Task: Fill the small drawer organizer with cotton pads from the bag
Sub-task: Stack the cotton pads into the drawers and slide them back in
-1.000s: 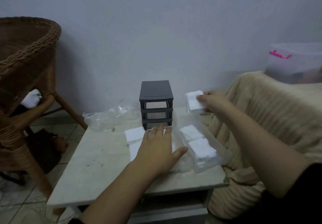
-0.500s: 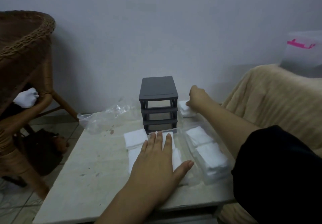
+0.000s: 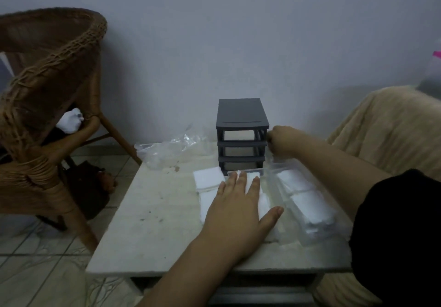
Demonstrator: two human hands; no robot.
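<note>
Right hand (image 3: 282, 139) lowered beside grey three-tier organizer (image 3: 241, 115), fingers' grasp unclear; left hand (image 3: 238, 211) flat.

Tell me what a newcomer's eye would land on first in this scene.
The dark grey plastic drawer frame stands at the middle back of the pale table, its three slots open. In front of it the left hand lies flat on white square cotton pads, while the right hand reaches to the frame's right side. A brown wicker chair fills the left.
</note>
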